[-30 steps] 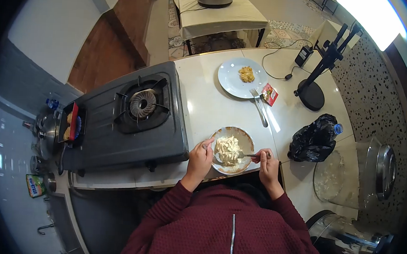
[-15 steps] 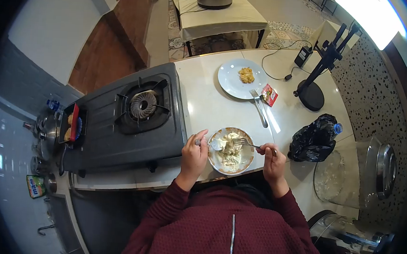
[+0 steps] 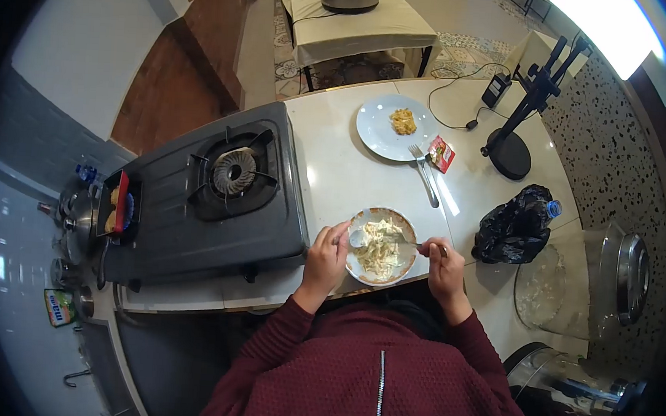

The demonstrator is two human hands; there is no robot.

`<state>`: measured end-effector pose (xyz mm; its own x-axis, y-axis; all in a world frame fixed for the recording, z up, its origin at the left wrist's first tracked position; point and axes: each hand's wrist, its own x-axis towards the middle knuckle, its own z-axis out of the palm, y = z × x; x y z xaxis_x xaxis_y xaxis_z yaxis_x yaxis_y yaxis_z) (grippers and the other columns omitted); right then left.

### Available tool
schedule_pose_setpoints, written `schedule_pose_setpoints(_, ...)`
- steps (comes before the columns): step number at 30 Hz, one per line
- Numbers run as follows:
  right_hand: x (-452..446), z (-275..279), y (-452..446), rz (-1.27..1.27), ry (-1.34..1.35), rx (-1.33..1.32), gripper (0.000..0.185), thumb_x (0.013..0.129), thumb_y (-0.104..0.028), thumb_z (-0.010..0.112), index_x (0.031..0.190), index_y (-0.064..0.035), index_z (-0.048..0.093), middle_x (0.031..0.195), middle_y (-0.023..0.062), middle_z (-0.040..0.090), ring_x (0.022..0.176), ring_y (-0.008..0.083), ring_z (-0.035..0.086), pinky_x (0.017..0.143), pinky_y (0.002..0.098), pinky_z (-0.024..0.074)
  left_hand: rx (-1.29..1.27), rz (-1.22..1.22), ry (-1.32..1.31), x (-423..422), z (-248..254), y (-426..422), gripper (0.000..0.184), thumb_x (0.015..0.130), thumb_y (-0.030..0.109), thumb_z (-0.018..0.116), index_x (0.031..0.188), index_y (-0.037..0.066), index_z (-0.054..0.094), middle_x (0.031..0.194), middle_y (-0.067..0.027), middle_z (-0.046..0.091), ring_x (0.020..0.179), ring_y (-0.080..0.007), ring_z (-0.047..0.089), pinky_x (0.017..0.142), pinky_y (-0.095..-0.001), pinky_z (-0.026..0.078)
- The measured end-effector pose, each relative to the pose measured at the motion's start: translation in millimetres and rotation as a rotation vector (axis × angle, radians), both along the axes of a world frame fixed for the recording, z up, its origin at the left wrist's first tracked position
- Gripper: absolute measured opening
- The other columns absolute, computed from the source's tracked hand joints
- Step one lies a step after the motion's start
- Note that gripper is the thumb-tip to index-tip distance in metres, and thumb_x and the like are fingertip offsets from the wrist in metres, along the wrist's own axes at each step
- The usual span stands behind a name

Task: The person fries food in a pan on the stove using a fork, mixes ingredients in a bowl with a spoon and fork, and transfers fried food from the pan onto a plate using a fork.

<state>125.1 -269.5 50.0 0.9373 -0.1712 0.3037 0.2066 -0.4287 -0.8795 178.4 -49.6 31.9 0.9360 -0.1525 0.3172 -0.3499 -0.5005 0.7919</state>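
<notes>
on the counter (image 3: 336, 162), the round bowl (image 3: 383, 212) of pale shredded food (image 3: 379, 257) is being flanked by both hands, the left nearer its rim. a spoon (image 3: 357, 239) is being gripped by the left hand (image 3: 324, 259); crosswise, a utensil (image 3: 412, 244) (tip too blurred to tell) is being gripped by the right hand (image 3: 447, 270).

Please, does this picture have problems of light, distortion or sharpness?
Head view: the bright white light panel is blown out. Head view: glare marks the glossy white counter, whose edge bows, and the corners darken. Head view: the thin metal utensil in the right hand looks blurred.
</notes>
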Motion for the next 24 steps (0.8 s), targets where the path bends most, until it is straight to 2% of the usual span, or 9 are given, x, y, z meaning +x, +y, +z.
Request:
schedule_pose_setpoints(5, 4.7, -21.4, 8.1, 0.103, 0.073, -0.11, 0.017, 0.093, -0.012, 0.044, 0.09, 0.0003, 0.054, 0.076, 0.0144, 0.061, 0.072, 0.025, 0.063, 0.064, 0.0322, 0.0486, 0.078, -0.062, -0.07, -3.1, -15.2, -6.9, 0.02, 0.086, 0.006, 0.051, 0.105, 0.003, 0.057, 0.083, -0.0152, 0.057, 0.072, -0.0313, 0.058, 0.063, -0.0373, 0.047)
schedule_pose_setpoints(7, 0.2, -27.7, 7.3, 0.061, 0.153, 0.0, 0.018, 0.094, -0.014, 0.043, 0.09, 0.0003, 0.054, 0.075, 0.0143, 0.061, 0.071, 0.0245, 0.063, 0.063, 0.0319, 0.0483, 0.091, -0.123, -0.08, -10.4, -13.8, -5.0, 0.019, 0.086, 0.005, 0.052, 0.103, 0.004, 0.058, 0.084, -0.0152, 0.057, 0.073, -0.0319, 0.058, 0.065, -0.0375, 0.047)
schedule_pose_setpoints(10, -3.7, -34.5, -1.8, -0.064, 0.135, 0.143, 0.022, 0.095, -0.017, 0.041, 0.09, -0.0003, 0.054, 0.074, 0.0121, 0.062, 0.068, 0.0198, 0.062, 0.062, 0.0291, 0.0475, 0.226, -0.225, -0.324, -24.1, -17.5, 4.9, 0.036, 0.074, -0.002, 0.058, 0.109, 0.007, 0.06, 0.09, -0.0109, 0.059, 0.089, -0.0267, 0.059, 0.077, -0.0348, 0.049)
schedule_pose_setpoints(11, -4.2, -33.1, -5.8, -0.098, 0.11, 0.139, 0.022, 0.095, -0.018, 0.041, 0.09, -0.0005, 0.054, 0.075, 0.0113, 0.062, 0.067, 0.0184, 0.061, 0.061, 0.0282, 0.0472, 0.256, -0.263, -0.285, -28.1, -19.3, 7.8, 0.046, 0.068, -0.004, 0.059, 0.112, 0.008, 0.059, 0.093, -0.0088, 0.059, 0.097, -0.0259, 0.057, 0.086, -0.0352, 0.047)
schedule_pose_setpoints(14, -5.1, -36.2, -15.2, -0.155, 0.218, 0.21, 0.021, 0.094, -0.019, 0.044, 0.091, -0.001, 0.055, 0.078, 0.0079, 0.062, 0.069, 0.0135, 0.059, 0.063, 0.0249, 0.0458, 0.306, -0.312, -0.357, -37.0, -36.8, 10.5, 0.048, 0.066, -0.002, 0.06, 0.114, 0.009, 0.059, 0.095, -0.0077, 0.059, 0.1, -0.0263, 0.055, 0.091, -0.0384, 0.044)
schedule_pose_setpoints(16, -4.6, -49.9, -21.7, -0.158, 0.311, 0.267, 0.02, 0.093, -0.018, 0.045, 0.092, -0.0012, 0.056, 0.08, 0.0066, 0.061, 0.071, 0.0124, 0.057, 0.064, 0.0241, 0.0453, 0.324, -0.353, -0.371, -46.2, -53.6, 13.1, 0.04, 0.073, 0.01, 0.066, 0.113, 0.012, 0.06, 0.1, -0.005, 0.06, 0.101, -0.0234, 0.053, 0.096, -0.0444, 0.038)
schedule_pose_setpoints(18, -3.2, -70.8, -31.1, -0.161, 0.351, 0.32, 0.019, 0.092, -0.019, 0.048, 0.094, -0.0028, 0.058, 0.081, 0.0015, 0.059, 0.07, 0.0086, 0.051, 0.063, 0.022, 0.043, 0.328, -0.379, -0.412, -54.0, -75.0, 15.6, 0.04, 0.073, 0.018, 0.068, 0.112, 0.014, 0.061, 0.102, -0.0036, 0.059, 0.097, -0.0218, 0.054, 0.096, -0.0448, 0.038)
schedule_pose_setpoints(21, -2.5, -79.8, -39.3, -0.095, 0.364, 0.468, 0.018, 0.091, -0.021, 0.051, 0.094, -0.0059, 0.059, 0.067, -0.0039, 0.048, 0.056, 0.0022, 0.04, 0.048, 0.017, 0.0323, 0.311, -0.322, -0.493, -63.3, -87.0, 12.7, 0.041, 0.069, 0.021, 0.07, 0.11, 0.017, 0.063, 0.11, -0.0005, 0.055, 0.094, -0.0197, 0.051, 0.093, -0.0432, 0.039)
schedule_pose_setpoints(24, 1.0, -81.6, -50.9, -0.024, 0.411, 0.527, 0.021, 0.09, -0.02, 0.053, 0.098, -0.0014, 0.059, 0.069, -0.0007, 0.053, 0.058, 0.0034, 0.045, 0.05, 0.017, 0.0356, 0.356, -0.258, -0.44, -77.7, -87.3, 9.7, 0.042, 0.075, 0.02, 0.064, 0.117, 0.021, 0.058, 0.114, 0.0002, 0.054, 0.101, -0.0204, 0.05, 0.096, -0.0425, 0.038)
